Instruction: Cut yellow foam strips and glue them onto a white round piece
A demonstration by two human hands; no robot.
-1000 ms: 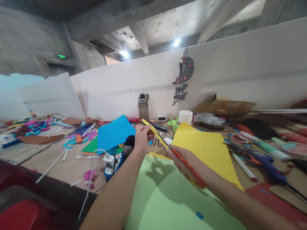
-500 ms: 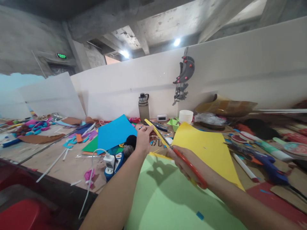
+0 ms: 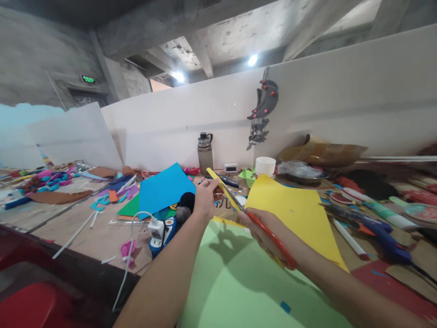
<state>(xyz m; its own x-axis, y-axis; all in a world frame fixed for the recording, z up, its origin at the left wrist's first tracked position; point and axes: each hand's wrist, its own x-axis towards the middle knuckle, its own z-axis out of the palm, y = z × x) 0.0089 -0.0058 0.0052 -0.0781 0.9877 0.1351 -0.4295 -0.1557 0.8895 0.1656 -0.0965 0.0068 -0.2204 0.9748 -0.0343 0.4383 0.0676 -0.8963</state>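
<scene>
My left hand (image 3: 205, 197) pinches a narrow yellow paper strip (image 3: 212, 173) near its upper end. The fingers of my right hand (image 3: 261, 228) are wrapped round the red-handled scissors (image 3: 273, 234), whose blades point up and left along the strip. How far the blades are apart is hard to make out. Both hands are raised over a light green sheet (image 3: 239, 282), which carries their shadow and a small blue scrap (image 3: 285, 307). To the right, beside my right hand, lies a large yellow sheet (image 3: 290, 209).
A blue sheet (image 3: 165, 189) and a blue power strip (image 3: 160, 241) with a white cable lie left of my arms. Behind stand a bottle (image 3: 205, 157) and white cups (image 3: 265, 166). At right are a blue glue gun (image 3: 389, 241) and a marker (image 3: 350, 239).
Almost nothing differs. The hands, strip and scissors hold nearly the same place, and the whole view has shifted very slightly.
</scene>
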